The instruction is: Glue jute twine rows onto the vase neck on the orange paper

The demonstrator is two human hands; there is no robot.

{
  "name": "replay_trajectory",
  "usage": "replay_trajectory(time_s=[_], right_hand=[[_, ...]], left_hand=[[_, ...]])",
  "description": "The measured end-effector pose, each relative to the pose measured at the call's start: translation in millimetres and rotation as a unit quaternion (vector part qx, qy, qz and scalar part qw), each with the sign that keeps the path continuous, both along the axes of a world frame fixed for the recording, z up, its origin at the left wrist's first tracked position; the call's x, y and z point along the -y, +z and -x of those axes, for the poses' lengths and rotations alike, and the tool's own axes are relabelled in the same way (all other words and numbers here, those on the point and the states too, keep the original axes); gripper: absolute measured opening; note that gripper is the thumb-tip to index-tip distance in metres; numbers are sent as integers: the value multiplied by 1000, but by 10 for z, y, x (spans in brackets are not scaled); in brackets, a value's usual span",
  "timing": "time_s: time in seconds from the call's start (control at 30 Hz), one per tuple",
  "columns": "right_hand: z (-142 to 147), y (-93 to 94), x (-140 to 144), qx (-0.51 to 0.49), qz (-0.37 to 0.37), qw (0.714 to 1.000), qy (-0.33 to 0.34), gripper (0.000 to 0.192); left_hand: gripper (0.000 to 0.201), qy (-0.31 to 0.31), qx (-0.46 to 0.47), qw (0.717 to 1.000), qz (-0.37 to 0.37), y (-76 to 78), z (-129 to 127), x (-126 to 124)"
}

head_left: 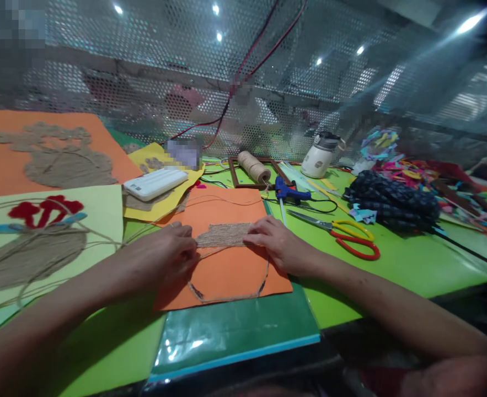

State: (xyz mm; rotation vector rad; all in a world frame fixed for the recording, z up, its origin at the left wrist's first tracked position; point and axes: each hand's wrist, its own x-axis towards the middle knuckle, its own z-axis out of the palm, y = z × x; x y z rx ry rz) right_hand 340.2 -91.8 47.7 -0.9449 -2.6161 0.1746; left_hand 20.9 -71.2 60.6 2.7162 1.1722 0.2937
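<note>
Jute patch: twine rows (223, 235) are filling the top of a shape outlined in twine on the orange card (226, 270), which is lying at 12 o'clock from me on the green table (392, 264).
Left hand: my left hand (169, 255) is pressing down at the patch's 9 o'clock end, fingers curled and pinching a loose strand of twine against the card.
Right hand: my right hand (273, 241) is resting at the patch's 3 o'clock end, palm down, fingertips flattened on the rows; it is pressing, not clasping anything.
Arm pose: both forearms are coming in low from 7 and 5 o'clock, wrists near the table, hands angling toward each other across the card.
Risk, strand: I judge the free twine trailing off toward 9 o'clock over the pale yellow sheet (44, 242) could snag or tug, pulling fresh rows crooked.
Risk, card: uneven pressure from either hand could be sliding the card on the glossy teal folder (235, 331) beneath it.
Risk, tools: the glue gun (288, 192) at 1 o'clock and the scissors (342, 234) at 2 o'clock are lying near my right wrist; a careless sweep could knock them.
Supply: the twine spool (253, 165) is sitting at 12 o'clock, well apart from my hands.
</note>
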Motion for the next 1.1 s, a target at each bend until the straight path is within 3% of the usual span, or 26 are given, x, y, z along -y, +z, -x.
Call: replay_trajectory(time_s=[0.1,0.23,0.67,0.9,1.1], right_hand=[[5,-6,-8,11,2,1000,-1,41],[3,-36,-23,27,-11,1000,6,47],[-6,-42,-18,69,-30,997,5,37],[-8,-44,-14,41,-26,999,2,32],[-6,-75,14,33,-49,998,13,33]], left_hand=[[34,9,-18,998,56,102,38,-20],[36,74,-51,985,146,260,63,-25],[25,83,-53,982,160,337,221,-121],[33,47,-54,979,189,202,315,-244],[28,35,-63,982,172,64,359,-313]])
